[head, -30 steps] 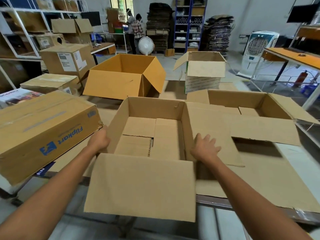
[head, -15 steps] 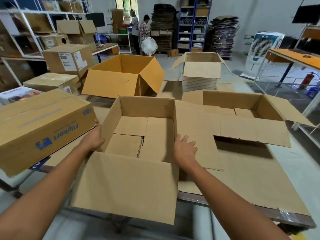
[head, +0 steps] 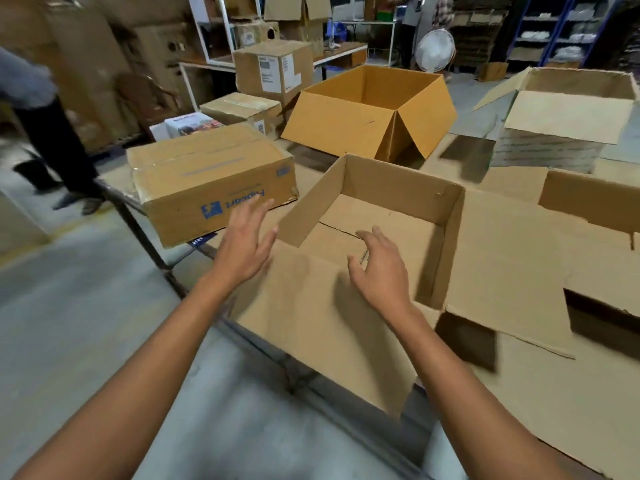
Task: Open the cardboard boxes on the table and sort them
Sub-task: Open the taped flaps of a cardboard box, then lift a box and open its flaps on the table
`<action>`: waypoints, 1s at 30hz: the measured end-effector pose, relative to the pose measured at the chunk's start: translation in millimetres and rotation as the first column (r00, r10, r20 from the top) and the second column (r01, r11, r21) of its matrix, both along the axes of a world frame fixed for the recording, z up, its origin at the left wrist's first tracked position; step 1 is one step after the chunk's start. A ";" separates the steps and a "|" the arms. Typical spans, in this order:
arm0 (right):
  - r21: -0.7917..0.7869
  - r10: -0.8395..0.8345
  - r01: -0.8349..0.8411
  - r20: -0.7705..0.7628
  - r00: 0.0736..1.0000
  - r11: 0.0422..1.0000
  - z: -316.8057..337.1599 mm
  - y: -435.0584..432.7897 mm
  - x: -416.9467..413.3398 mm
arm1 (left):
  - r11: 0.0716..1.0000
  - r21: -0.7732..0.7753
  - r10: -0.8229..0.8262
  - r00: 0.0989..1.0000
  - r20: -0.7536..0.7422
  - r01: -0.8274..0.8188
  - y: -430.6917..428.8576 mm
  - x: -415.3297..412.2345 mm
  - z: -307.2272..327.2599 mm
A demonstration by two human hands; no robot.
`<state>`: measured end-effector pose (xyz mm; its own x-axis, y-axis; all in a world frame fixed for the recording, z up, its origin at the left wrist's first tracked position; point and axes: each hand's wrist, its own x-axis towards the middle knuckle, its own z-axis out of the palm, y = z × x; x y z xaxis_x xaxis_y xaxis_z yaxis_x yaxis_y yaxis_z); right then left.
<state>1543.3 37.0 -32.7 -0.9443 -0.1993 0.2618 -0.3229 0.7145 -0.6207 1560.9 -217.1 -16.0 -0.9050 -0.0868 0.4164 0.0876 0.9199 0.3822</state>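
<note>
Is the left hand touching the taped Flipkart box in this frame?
Cannot tell. In the head view the left hand has spread fingertips overlapping the front of the Flipkart box, but motion blur and the single angle reveal neither contact nor a gap.

Two arms show at the near edge, both uncovered along all the length in view: the left forearm (head: 138, 368) and the right forearm (head: 485, 386) are lean and bare from the bottom of the view up to the wrists. The left hand (head: 244, 247) and the right hand (head: 382, 275) are bare too, with long, slim fingers (head: 378, 242). Blur softens the fingertips, so nails and finer marks cannot be made out
</note>
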 end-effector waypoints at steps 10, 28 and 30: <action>-0.360 0.166 -0.200 -0.122 0.979 0.911 9.1 -126.1 67.0 | 0.980 0.160 0.146 0.973 -0.178 -0.118 -69.9 98.8 14.7; -0.417 0.232 -0.235 -0.059 0.971 0.878 -28.2 -378.4 96.8 | 0.934 0.303 0.225 0.971 -0.085 -0.190 -294.8 160.0 -46.7; -0.444 0.218 -0.212 -0.040 0.975 0.870 -27.3 -393.5 84.4 | 0.936 0.306 0.211 0.973 -0.088 -0.176 -311.5 143.8 -45.2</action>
